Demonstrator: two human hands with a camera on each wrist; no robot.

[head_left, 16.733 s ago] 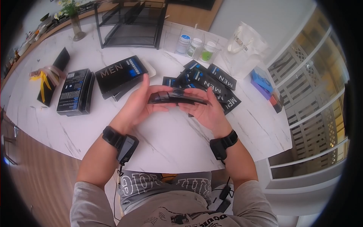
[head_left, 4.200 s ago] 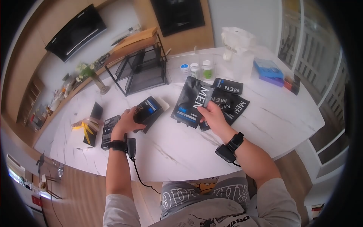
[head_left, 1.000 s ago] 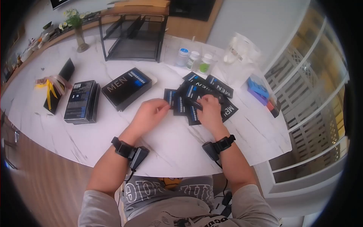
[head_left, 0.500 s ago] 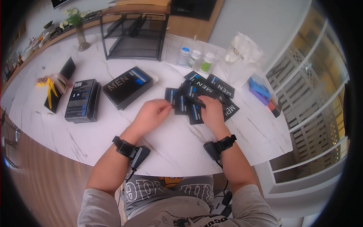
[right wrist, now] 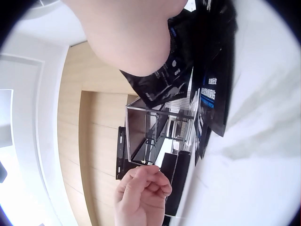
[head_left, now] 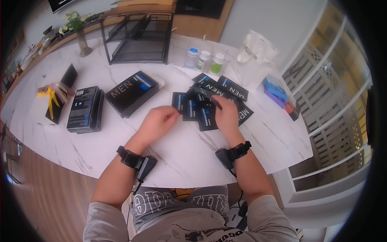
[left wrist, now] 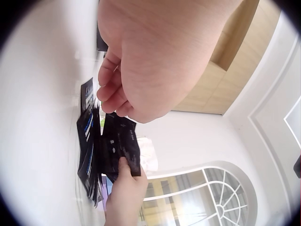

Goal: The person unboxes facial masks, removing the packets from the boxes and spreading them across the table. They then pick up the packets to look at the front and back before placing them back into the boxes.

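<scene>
My right hand (head_left: 227, 115) pinches a black foil sachet (left wrist: 127, 141) by its edge, thumb on one face. The sachet is raised off a spread pile of similar black sachets (head_left: 208, 119), some marked MEN. Seen from the right wrist, small pale print covers the near face of the held sachet (right wrist: 160, 84). My left hand (head_left: 159, 123) is at the pile's left edge, its fingers loosely curled with nothing between them; the left wrist view shows those fingers (left wrist: 113, 94) bent towards the palm. Beyond it lies a black box (head_left: 131, 90) lettered MEN, a pale flap showing at its far end.
Left of that box are more black boxes (head_left: 83, 111) and a box with a yellow ribbon (head_left: 52, 97). A mesh rack (head_left: 137, 40), a clear bin with bottles (head_left: 217, 63) and a white bag (head_left: 258, 56) stand behind. Blue and purple boxes (head_left: 275, 86) lie right.
About 17 seconds ago both hands held sachets together; later the left hand was on the MEN box. Over the last second the right hand tilted a sachet up from the pile; the left barely moved.
</scene>
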